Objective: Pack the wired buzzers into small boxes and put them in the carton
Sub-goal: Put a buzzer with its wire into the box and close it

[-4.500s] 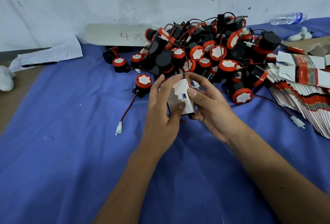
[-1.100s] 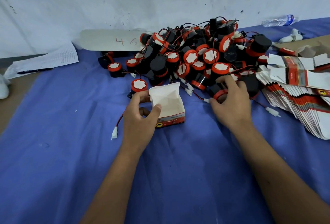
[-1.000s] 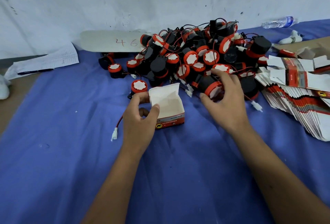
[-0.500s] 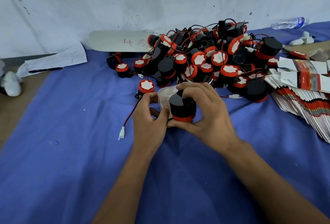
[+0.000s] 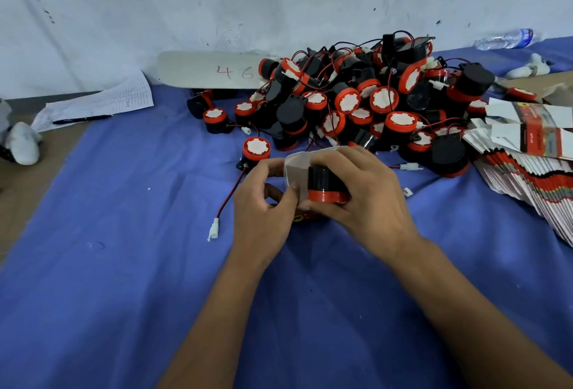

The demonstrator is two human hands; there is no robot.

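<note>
Buzzer clamped in right hand grip, held at mouth of small box | box pinched by left hand on desk | risk: trailing wire snagged, flap crushed.

A single head-worn view looks forward and steeply down from close above the grip, both forearms running in from the bottom edge. Beyond the grip the blue-covered counter stretches to a white wall.
</note>
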